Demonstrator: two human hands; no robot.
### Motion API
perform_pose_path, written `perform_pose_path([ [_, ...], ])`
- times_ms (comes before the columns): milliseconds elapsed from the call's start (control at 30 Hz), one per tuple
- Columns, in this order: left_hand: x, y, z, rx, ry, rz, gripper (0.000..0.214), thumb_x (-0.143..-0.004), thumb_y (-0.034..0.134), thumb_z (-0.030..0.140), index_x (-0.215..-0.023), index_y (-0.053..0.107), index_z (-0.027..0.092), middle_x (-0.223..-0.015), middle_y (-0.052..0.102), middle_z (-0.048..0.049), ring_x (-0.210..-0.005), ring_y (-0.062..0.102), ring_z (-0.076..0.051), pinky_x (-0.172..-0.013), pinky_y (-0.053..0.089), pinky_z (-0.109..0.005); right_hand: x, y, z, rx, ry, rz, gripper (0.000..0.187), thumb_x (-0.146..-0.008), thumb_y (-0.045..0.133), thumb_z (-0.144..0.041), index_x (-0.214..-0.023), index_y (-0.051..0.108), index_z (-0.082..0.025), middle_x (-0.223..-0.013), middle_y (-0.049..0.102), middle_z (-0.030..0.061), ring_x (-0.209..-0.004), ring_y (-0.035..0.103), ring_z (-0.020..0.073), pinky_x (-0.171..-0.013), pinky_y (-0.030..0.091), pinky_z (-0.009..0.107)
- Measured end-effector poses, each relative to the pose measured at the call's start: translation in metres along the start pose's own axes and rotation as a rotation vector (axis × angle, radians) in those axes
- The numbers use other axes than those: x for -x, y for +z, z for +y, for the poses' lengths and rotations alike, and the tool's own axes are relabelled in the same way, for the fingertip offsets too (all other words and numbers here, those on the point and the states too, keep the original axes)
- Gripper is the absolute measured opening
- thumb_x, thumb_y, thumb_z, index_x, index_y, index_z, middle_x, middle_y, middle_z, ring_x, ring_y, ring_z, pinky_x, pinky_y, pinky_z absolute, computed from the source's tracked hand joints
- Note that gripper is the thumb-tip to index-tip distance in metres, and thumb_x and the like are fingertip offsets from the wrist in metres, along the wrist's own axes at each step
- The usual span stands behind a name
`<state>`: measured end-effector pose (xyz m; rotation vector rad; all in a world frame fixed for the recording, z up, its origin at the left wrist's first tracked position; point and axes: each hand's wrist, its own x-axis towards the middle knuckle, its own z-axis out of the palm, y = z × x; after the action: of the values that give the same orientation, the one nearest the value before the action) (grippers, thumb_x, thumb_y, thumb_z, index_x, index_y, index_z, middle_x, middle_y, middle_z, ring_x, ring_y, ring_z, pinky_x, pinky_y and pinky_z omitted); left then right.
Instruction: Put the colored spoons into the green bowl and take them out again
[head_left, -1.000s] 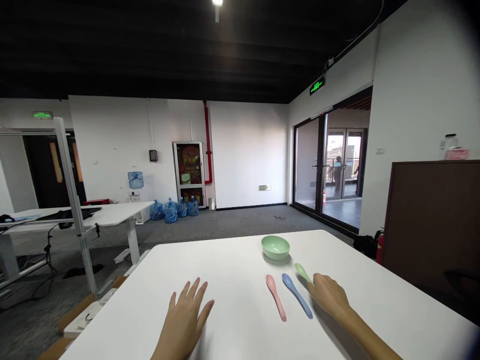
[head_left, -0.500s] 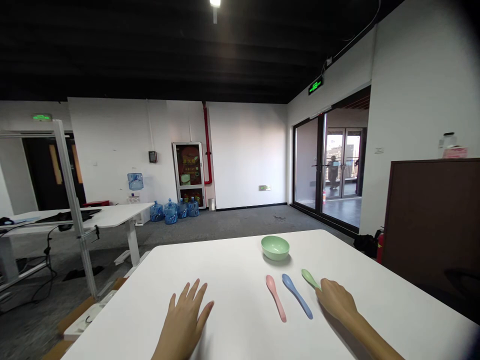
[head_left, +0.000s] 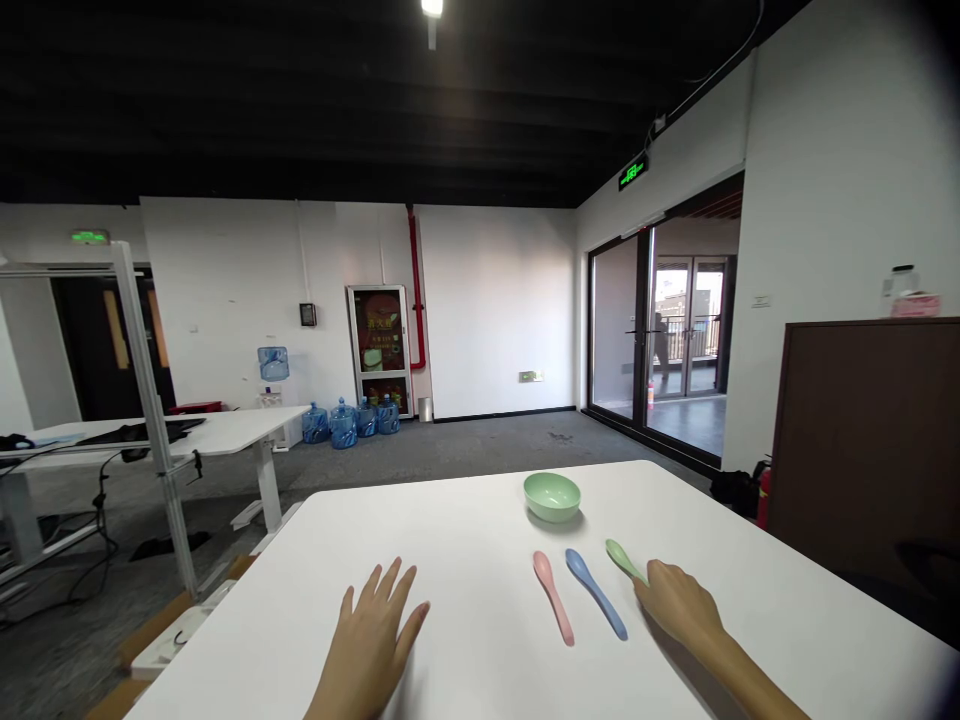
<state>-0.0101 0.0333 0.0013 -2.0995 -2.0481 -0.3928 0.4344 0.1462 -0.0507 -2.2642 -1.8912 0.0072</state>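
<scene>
Toward the table's right edge [head_left: 750, 542], my right hand [head_left: 679, 600] pinches the green spoon [head_left: 622, 559]; my left hand [head_left: 369, 640] spreads released; I can't read cabinet lettering [head_left: 380, 322]

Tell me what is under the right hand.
The light green spoon runs in under the right hand. Its head and the start of its handle show beyond the hand; the rest of the handle, and exactly how the fingertips grip it, is covered.

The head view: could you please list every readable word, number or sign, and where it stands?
"消火栓", probably, on the cabinet; smaller lines blurred.
Right green sign: lettering too small.
Left green sign: too blurred.
Wall label, low sign: too small.
Bowl, spoons: none visible.
</scene>
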Motion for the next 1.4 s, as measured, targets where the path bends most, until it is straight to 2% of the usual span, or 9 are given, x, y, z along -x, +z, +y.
perform_pose_path([
  [133,0.0,-0.002,0.001,-0.007,-0.007,-0.021,0.057,-0.103,0.038,0.05,-0.151,0.054,0.026,-0.163,0.049,-0.01,-0.153,0.041,-0.036,-0.122,0.038,-0.064,0.006,-0.017,-0.012,-0.04,-0.008,0.016,0.039,-0.104,0.036,-0.036,-0.093,0.068,-0.017,-0.098,0.074,0.0155,-0.087,0.071,0.0286,-0.066,0.037,0.034],
  [233,0.0,-0.002,0.0,-0.004,-0.009,-0.016,0.056,-0.103,0.038,0.05,-0.151,0.055,0.027,-0.163,0.05,-0.01,-0.153,0.042,-0.036,-0.121,0.038,-0.064,0.01,-0.031,-0.027,-0.088,-0.045,0.057,0.047,-0.106,0.031,-0.043,-0.102,0.07,-0.017,-0.106,0.074,0.0164,-0.094,0.071,0.0287,-0.071,0.041,0.034],
  [333,-0.001,-0.003,0.0,-0.009,-0.01,-0.012,0.056,-0.103,0.037,0.049,-0.151,0.055,0.027,-0.163,0.05,-0.01,-0.153,0.042,-0.036,-0.121,0.038,-0.064,0.014,-0.041,-0.045,-0.164,-0.135,0.098,0.05,-0.104,0.034,-0.045,-0.126,0.068,-0.014,-0.132,0.069,0.0191,-0.119,0.066,0.0311,-0.089,0.047,0.037],
  [433,-0.002,-0.006,0.002,-0.02,-0.013,-0.027,0.056,-0.104,0.037,0.049,-0.152,0.053,0.026,-0.164,0.049,-0.0097,-0.154,0.041,-0.036,-0.122,0.037,-0.064,0.021,-0.048,-0.064,-0.216,-0.224,0.109,0.059,-0.102,0.038,-0.048,-0.146,0.058,-0.014,-0.157,0.053,0.019,-0.145,0.048,0.0338,-0.112,0.041,0.044],
  [533,-0.002,-0.009,0.004,-0.031,-0.017,-0.042,0.056,-0.104,0.036,0.049,-0.153,0.052,0.026,-0.165,0.048,-0.0091,-0.154,0.039,-0.036,-0.123,0.037,-0.063,0.032,-0.052,-0.081,-0.234,-0.288,0.09,0.066,-0.102,0.037,-0.052,-0.155,0.051,-0.016,-0.166,0.043,0.0163,-0.154,0.038,0.034,-0.119,0.037,0.048],
  [733,-0.001,-0.01,0.005,-0.041,-0.02,-0.045,0.057,-0.104,0.035,0.049,-0.153,0.052,0.027,-0.165,0.047,-0.0086,-0.155,0.039,-0.035,-0.123,0.036,-0.063,0.051,-0.052,-0.099,-0.284,-0.364,0.024,0.068,-0.102,0.034,-0.057,-0.154,0.053,-0.017,-0.165,0.045,0.0144,-0.155,0.037,0.0323,-0.122,0.035,0.048],
  [1000,0.0,-0.012,0.005,-0.031,-0.034,-0.054,0.057,-0.104,0.036,0.049,-0.154,0.051,0.027,-0.166,0.047,-0.0088,-0.155,0.038,-0.035,-0.124,0.035,-0.063,0.052,-0.036,-0.095,-0.297,-0.376,0.009,0.069,-0.102,0.034,-0.058,-0.151,0.056,-0.015,-0.165,0.043,0.0176,-0.155,0.036,0.0351,-0.121,0.035,0.051],
  [1267,0.001,-0.015,0.006,-0.025,-0.037,-0.062,0.057,-0.104,0.036,0.049,-0.154,0.051,0.027,-0.166,0.046,-0.0083,-0.156,0.037,-0.034,-0.124,0.035,-0.062,0.053,-0.038,-0.094,-0.262,-0.36,0.0,0.068,-0.102,0.034,-0.054,-0.154,0.053,-0.013,-0.166,0.043,0.0169,-0.156,0.035,0.0344,-0.123,0.033,0.05],
  [1400,0.001,-0.016,0.007,-0.042,-0.034,-0.07,0.057,-0.104,0.034,0.05,-0.154,0.05,0.027,-0.167,0.045,-0.0077,-0.156,0.036,-0.034,-0.124,0.034,-0.061,0.056,-0.04,-0.094,-0.268,-0.373,0.014,0.066,-0.102,0.034,-0.053,-0.15,0.057,-0.013,-0.162,0.048,0.0172,-0.153,0.04,0.0341,-0.12,0.037,0.049],
])
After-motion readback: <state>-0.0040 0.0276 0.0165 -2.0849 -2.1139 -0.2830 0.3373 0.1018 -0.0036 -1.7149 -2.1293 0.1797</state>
